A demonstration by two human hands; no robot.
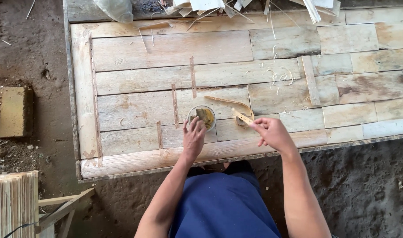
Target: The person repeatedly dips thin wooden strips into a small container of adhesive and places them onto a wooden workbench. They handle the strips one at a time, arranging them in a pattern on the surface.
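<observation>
On the plank table [166, 48], hands pinch a curled strip [236, 110].

Both forearms are bare, with no sleeves, gloves, watch or rings showing. The left hand [193, 137] and right hand [272, 133] are uncovered. A plain dark blue garment [223, 205] covers the lap.

I work at a low table of pale patched planks [166, 50] filling the frame's middle. Dark packed-earth floor [34, 48] surrounds it, with a yellowish block [14, 111] at left.
</observation>
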